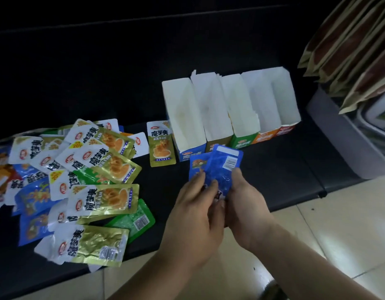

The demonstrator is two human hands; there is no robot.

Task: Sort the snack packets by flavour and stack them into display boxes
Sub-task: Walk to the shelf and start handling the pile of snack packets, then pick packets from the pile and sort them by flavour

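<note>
Both hands hold a small bunch of blue snack packets upright just in front of the blue display box. My left hand grips the bunch from the left, my right hand from the right. Several white-lined display boxes stand side by side: blue, gold, green, orange and red. All look empty inside. A loose heap of gold, blue, green and orange packets lies to the left on the black bench. One gold packet lies alone beside the blue box.
The black padded bench runs across the view; its front edge meets the pale tiled floor. At the right stand a grey bin and hanging brown-and-gold bags.
</note>
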